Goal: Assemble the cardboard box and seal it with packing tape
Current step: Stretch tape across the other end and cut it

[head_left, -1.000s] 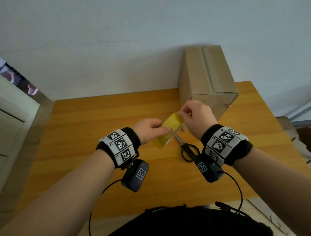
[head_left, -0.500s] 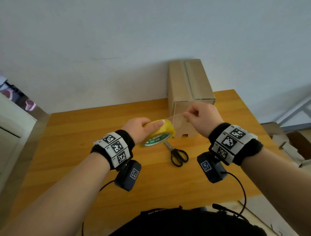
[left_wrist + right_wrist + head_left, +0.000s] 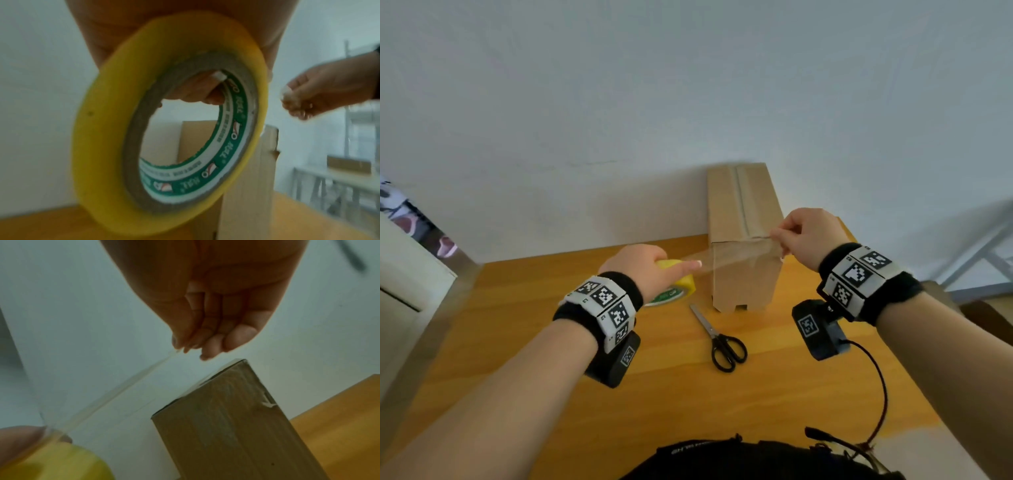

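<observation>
Left hand [image 3: 643, 270] grips the yellow tape roll [image 3: 681, 284] above the desk [image 3: 551, 342], thumb through the core. Right hand [image 3: 808, 236] pinches the free end; the clear strip [image 3: 736, 257], short half a second ago, now spans well across the front of the upright box [image 3: 743, 240]. Judgement: enough tape is drawn to lay over the top seam. Scissors [image 3: 722, 339] lie untouched just before the box.

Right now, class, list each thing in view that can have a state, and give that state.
Tape roll: held by left hand, strip pulled out.
Tape strip: stretched, end pinched by right hand.
Cardboard box: upright, top flaps closed.
Scissors: closed, lying on table.
</observation>
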Motion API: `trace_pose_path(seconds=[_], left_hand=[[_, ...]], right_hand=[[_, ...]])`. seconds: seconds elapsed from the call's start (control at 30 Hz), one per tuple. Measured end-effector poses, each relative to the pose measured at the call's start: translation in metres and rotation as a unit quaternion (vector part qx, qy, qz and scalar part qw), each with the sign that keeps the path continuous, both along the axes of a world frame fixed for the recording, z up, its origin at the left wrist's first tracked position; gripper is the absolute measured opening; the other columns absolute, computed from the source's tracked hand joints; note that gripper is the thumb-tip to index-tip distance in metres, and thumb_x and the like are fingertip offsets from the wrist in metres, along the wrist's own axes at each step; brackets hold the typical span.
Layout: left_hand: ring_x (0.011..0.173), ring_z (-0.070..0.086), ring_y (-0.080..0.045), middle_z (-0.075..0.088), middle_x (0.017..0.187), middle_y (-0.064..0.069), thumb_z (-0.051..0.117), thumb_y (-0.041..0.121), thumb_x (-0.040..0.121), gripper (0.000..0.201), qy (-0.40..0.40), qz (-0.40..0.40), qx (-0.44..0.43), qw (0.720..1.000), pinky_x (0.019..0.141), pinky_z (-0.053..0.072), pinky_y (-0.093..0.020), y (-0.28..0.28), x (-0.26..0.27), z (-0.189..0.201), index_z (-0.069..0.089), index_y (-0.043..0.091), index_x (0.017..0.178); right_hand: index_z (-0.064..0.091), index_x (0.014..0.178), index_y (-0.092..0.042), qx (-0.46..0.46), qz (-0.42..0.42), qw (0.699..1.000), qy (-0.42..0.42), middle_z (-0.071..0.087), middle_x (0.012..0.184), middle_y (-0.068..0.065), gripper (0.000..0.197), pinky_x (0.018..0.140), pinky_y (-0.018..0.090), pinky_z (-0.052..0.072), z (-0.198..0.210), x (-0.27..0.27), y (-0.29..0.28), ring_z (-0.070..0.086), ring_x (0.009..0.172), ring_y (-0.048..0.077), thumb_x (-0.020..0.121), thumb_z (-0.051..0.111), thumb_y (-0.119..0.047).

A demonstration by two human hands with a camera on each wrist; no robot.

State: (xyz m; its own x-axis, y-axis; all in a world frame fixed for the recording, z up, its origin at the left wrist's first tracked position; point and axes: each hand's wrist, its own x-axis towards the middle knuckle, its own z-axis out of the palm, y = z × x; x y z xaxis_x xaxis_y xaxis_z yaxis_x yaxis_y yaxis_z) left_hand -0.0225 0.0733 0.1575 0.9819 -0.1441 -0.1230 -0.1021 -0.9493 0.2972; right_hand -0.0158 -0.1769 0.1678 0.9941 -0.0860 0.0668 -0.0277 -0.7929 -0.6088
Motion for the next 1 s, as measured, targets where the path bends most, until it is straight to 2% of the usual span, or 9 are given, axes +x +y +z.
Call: trace_pose_path(seconds=[0.13,0.2,0.33,0.4,0.47,0.57,0.7,0.83,1.0], left_hand=[[0.076,0.057,-0.019,0.061,0.077,-0.001,0.042,0.067,0.08,0.051,0.043,0.037,-0.153,0.987,0.067,0.043,-0.029,-0.003,0.004,0.002,0.062,0.02,0.078],[0.071,0.056,-0.017,0.06,0.075,-0.002,0.043,0.068,0.08,0.052,0.026,0.04,-0.113,0.992,0.063,0.043,-0.028,-0.003,0.01,0.007,0.062,0.019,0.078],[0.063,0.053,-0.013,0.057,0.072,0.0,0.036,0.074,0.078,0.06,-0.032,0.039,0.075,0.996,0.051,0.038,-0.026,-0.016,0.024,0.023,0.057,0.018,0.079],[0.06,0.047,-0.011,0.051,0.068,0.003,0.038,0.072,0.079,0.059,-0.033,0.043,0.085,0.995,0.048,0.03,-0.024,-0.027,0.03,0.027,0.056,0.016,0.083],[0.061,0.046,-0.012,0.049,0.067,0.004,0.039,0.073,0.079,0.063,-0.027,0.042,0.094,0.994,0.05,0.031,-0.024,-0.034,0.037,0.027,0.059,0.014,0.09],[0.068,0.051,-0.016,0.059,0.08,-0.004,0.041,0.072,0.078,0.07,-0.006,0.043,0.105,0.994,0.054,0.036,-0.025,-0.041,0.045,0.027,0.061,0.01,0.102],[0.055,0.042,-0.01,0.046,0.064,0.002,0.046,0.067,0.08,0.062,0.02,0.05,0.111,0.992,0.045,0.028,-0.024,-0.048,0.05,0.029,0.062,0.008,0.093],[0.059,0.048,-0.011,0.055,0.071,0.002,0.045,0.069,0.079,0.059,0.036,0.046,0.124,0.991,0.047,0.032,-0.024,-0.049,0.054,0.03,0.061,0.013,0.09],[0.068,0.049,-0.013,0.056,0.084,0.001,0.046,0.067,0.08,0.065,0.052,0.051,0.117,0.99,0.047,0.03,-0.022,-0.051,0.054,0.031,0.06,0.01,0.106]], right_hand=[[0.057,0.07,-0.017,0.022,-0.034,0.999,0.001,0.063,0.068,0.0,0.021,0.058,0.024,0.044,-0.001,0.008,-0.017,0.057,0.065,0.013,0.088,0.058,-0.026],[0.056,0.065,-0.019,0.033,-0.03,0.999,0.019,0.063,0.064,-0.001,0.023,0.061,0.025,0.047,-0.002,0.008,-0.027,0.058,0.063,0.012,0.087,0.059,-0.026],[0.059,0.065,-0.016,0.068,-0.044,0.996,0.039,0.063,0.063,-0.001,0.024,0.069,0.029,0.05,-0.007,0.01,-0.04,0.059,0.061,0.011,0.087,0.06,-0.024],[0.059,0.065,-0.015,0.082,-0.063,0.994,0.046,0.062,0.062,0.0,0.024,0.069,0.029,0.051,-0.008,0.014,-0.045,0.058,0.059,0.01,0.087,0.06,-0.023],[0.059,0.066,-0.014,0.098,-0.085,0.99,0.057,0.062,0.063,0.0,0.022,0.07,0.03,0.052,-0.009,0.018,-0.05,0.057,0.059,0.01,0.086,0.061,-0.022],[0.06,0.067,-0.013,0.105,-0.093,0.987,0.079,0.062,0.063,0.001,0.02,0.069,0.03,0.053,-0.012,0.022,-0.053,0.057,0.058,0.011,0.085,0.062,-0.021],[0.061,0.066,-0.013,0.1,-0.096,0.986,0.097,0.062,0.062,0.001,0.02,0.074,0.035,0.055,-0.019,0.026,-0.053,0.058,0.061,0.014,0.084,0.063,-0.022],[0.06,0.068,-0.013,0.108,-0.098,0.983,0.109,0.063,0.063,0.0,0.019,0.076,0.035,0.056,-0.025,0.029,-0.055,0.058,0.061,0.013,0.084,0.064,-0.023],[0.063,0.075,-0.01,0.118,-0.095,0.983,0.105,0.062,0.065,0.0,0.015,0.074,0.032,0.055,-0.025,0.033,-0.056,0.057,0.06,0.01,0.084,0.064,-0.021]])
